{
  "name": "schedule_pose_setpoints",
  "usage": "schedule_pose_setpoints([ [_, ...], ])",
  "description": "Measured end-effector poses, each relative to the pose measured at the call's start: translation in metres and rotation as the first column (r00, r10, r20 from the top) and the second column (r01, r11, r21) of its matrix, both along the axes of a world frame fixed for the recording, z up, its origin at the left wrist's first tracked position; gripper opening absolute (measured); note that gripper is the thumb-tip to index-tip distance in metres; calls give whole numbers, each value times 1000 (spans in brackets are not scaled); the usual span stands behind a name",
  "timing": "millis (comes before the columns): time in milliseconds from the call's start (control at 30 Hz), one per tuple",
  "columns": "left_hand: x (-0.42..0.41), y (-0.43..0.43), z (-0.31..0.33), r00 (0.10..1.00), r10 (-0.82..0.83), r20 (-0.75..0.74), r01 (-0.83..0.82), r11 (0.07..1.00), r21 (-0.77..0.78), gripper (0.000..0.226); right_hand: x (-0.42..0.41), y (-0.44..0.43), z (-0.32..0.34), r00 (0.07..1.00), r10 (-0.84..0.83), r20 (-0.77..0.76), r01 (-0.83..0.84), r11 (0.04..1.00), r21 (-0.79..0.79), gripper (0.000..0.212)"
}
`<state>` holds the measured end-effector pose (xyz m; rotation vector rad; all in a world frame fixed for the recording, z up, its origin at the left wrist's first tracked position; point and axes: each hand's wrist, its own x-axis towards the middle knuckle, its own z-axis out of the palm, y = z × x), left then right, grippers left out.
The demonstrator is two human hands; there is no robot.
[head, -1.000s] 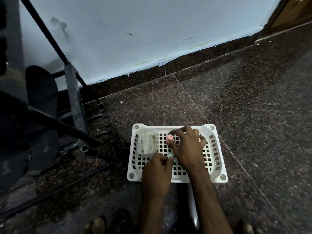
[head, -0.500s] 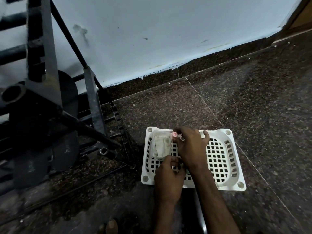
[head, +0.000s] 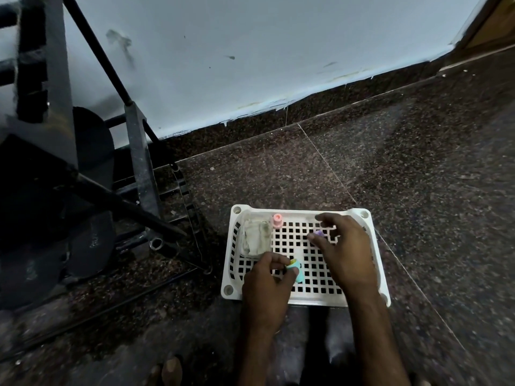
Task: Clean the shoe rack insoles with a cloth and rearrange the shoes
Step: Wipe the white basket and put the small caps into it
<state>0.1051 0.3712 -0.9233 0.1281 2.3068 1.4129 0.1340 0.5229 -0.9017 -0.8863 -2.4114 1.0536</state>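
I've got the left hand [head: 267, 285] pinching a small teal container [head: 296, 270] between thumb and fingers, low over the white basket [head: 370, 215]. The right hand [head: 345, 252] hovers curled beside a purple bit [head: 318, 234]; gripping it or not, I can't tell. The folded cloth [head: 255, 238] lies in the basket's far-left corner, long side running away from me, just beyond the left hand. That hand is nearer but occupied, I judge. The shoe rack [head: 139, 162] stands off left.
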Motion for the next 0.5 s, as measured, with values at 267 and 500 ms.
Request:
schedule_pose_setpoints([
  [267, -1, 0, 1, 1000, -1, 4, 1, 1000, 21, 16, 8, 9, -23, 985, 39, 167, -41, 999, 8, 39],
  [500, 0, 0, 1, 1000, 5, 6, -5, 1000, 22, 16, -21, -4, -33, 996, 42, 80, -45, 998, 45, 20],
])
